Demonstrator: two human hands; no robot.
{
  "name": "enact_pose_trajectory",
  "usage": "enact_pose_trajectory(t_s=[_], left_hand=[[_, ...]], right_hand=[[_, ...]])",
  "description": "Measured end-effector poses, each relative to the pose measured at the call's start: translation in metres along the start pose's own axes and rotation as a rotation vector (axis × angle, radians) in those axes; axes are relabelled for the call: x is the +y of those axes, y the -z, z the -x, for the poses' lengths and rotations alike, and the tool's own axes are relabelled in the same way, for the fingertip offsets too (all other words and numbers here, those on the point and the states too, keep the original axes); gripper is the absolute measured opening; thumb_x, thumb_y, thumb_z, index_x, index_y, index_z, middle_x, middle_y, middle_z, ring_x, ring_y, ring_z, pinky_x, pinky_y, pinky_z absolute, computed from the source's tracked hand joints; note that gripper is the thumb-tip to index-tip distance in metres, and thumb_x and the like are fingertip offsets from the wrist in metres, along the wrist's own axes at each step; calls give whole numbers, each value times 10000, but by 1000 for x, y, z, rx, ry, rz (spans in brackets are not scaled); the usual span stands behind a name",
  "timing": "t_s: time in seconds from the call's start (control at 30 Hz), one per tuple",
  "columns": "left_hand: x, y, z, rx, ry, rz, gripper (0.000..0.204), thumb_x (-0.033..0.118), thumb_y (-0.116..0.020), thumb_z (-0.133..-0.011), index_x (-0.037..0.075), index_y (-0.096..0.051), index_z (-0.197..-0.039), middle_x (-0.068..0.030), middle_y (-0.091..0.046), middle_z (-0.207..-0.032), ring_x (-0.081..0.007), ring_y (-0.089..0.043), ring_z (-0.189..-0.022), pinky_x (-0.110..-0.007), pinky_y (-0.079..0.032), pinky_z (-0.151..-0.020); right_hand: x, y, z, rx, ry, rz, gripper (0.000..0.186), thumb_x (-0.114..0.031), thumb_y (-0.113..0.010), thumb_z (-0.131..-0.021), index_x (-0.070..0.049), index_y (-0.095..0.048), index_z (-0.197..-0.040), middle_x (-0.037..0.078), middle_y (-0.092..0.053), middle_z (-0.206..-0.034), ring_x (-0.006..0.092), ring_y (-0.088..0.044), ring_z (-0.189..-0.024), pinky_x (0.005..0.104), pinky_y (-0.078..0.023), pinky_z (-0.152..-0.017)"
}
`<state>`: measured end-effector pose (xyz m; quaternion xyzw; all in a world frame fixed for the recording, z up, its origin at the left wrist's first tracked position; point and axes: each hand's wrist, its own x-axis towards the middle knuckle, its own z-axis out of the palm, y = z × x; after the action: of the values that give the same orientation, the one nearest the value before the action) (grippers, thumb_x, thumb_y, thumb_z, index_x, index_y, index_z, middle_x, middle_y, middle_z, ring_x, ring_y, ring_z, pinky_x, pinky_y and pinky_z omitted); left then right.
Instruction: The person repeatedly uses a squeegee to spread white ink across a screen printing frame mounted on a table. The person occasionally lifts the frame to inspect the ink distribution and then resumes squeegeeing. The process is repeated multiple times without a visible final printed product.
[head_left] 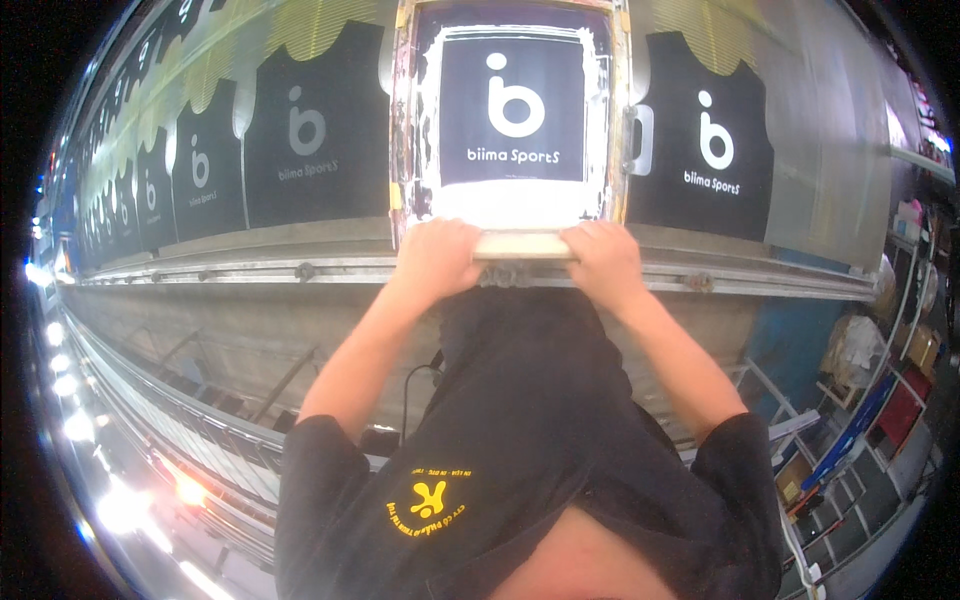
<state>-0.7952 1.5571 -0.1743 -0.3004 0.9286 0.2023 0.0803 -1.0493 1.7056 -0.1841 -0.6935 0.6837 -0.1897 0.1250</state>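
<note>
Two grips on one bar [521, 246]: left hand [440, 257] over its left end, right hand [605, 258] over its right end, knuckles uppermost, pale middle bare between. Both hands narrow, closed on the bar; undersides of the fingers hidden, so no telling how deep the wrap. Bar at the near end of the frame [402, 130]; over its edge or just inside, impossible to tell from above.

Long axis of the bar crosswise, left to right, roughly square to the frame's sides, those running away from the body. Straight ahead of the bar, white ink [512, 205] in a broad band; beyond that, the dark window [462, 105] with its white mark [495, 100], longer away from the body than across. Most telling relation, by judgement: bar across, window lengthwise, ink between, all in one line ahead of the body.

Neither hand clearly nearer: about equal reach on both sides. Right panel [665, 90] just beside the frame, bright-marked; left panel [350, 110] opposite, duller-marked. Rail [345, 270] crosswise on the near side, roughly parallel to the bar.
</note>
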Motion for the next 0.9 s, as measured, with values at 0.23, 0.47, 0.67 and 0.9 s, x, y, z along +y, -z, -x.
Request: enact_pose_trajectory(t_s=[0.23, 0.47, 0.67, 0.9], left_hand=[[-115, 104, -220, -29, 18, -60, 483, 629, -729, -911, 154, -789, -970, -126, -780, -929, -371, -764, -900, -513, -596, -783], [-186, 155, -358, 78, -4, -199, 531, 603, -731, -899, 87, -829, -979, -99, -793, -893, -315, -770, -880, -474, -612, -783], [-195, 114, -350, 154, 48, -194, 534, 593, -757, -816, 66, -833, -856, -182, -784, -846, -377, -771, -856, -487, -609, -792], [-135, 29, -196, -30, 126, -70, 376, 473, -809, -868, 204, -804, -1132, -85, -771, -1048, -298, -766, -948, -488, -617, -796]], right_hand=[[94, 19, -229, 1, -73, 181, 236, -314, -819, -866, -125, -714, -961, 79, -702, -894, 326, -726, -900, 478, -571, -823], [143, 23, -392, -52, -280, 252, 372, -511, -804, -899, -165, -775, -1034, 92, -759, -999, 332, -734, -1024, 491, -574, -868], [150, -20, -366, -102, -342, 248, 439, -586, -805, -871, -164, -780, -987, 52, -771, -922, 282, -751, -921, 470, -565, -824], [86, -71, -210, 194, -56, 306, 196, -234, -860, -713, -179, -693, -799, 9, -636, -763, 228, -695, -712, 402, -571, -638]])
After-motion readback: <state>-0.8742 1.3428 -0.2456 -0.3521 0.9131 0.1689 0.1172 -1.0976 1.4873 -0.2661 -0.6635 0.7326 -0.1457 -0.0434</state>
